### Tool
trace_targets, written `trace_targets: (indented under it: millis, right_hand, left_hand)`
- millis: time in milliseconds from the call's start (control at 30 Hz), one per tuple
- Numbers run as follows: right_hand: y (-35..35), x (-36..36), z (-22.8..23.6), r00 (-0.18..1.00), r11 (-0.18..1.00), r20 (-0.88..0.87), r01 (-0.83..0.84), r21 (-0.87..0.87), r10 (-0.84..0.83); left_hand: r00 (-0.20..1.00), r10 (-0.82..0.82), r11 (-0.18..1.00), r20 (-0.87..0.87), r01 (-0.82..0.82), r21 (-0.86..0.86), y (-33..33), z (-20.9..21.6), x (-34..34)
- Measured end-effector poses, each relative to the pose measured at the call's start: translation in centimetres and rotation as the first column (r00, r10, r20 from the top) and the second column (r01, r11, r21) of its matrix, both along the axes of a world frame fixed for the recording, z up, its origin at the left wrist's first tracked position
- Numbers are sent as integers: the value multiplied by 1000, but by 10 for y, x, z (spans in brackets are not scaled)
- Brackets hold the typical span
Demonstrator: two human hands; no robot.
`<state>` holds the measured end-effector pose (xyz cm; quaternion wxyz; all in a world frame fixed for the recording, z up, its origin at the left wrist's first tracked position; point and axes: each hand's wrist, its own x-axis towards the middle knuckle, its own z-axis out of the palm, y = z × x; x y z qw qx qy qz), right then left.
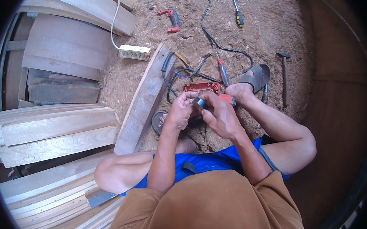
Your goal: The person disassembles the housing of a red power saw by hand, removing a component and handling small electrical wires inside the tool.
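Note:
My right hand (222,117) is closed around a small dark cylindrical part with a shiny metal end (200,102). Close beside it, my left hand (180,111) has its fingers curled in a pinch at the same spot; what lies between them is too small to tell. Just beyond my fingers is an opened red power tool housing (201,87), partly hidden by the hands. A red block-like piece (228,99) shows at the right wrist side, near my foot. A dark cable and a thin blue wire (182,76) run by the housing.
A wooden beam (144,99) lies left of my hands. On the sawdust floor are a red and grey handle shell (172,20), a screwdriver (222,70), a yellow-black screwdriver (239,19), a hammer (285,78) and a white power strip (134,52). Stacked boards (61,126) fill the left.

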<state>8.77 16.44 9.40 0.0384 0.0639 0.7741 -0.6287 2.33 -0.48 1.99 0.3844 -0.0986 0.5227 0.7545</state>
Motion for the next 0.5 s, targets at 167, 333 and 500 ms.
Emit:
trace_targets:
  millis: [167,333,500]
  right_hand:
    - [2,31,5,998,930,-1,-63,362,68]
    - [-12,36,-3,972,983,168,147,112,-165]
    - [-14,34,-24,917,973,334,182,140,-219]
  left_hand:
    - [992,-71,976,108,47,214,-7,7,-4]
    - [984,-53,988,172,28,149,-3,5,-4]
    - [980,-193,969,-48,183,-168,-1,2,0]
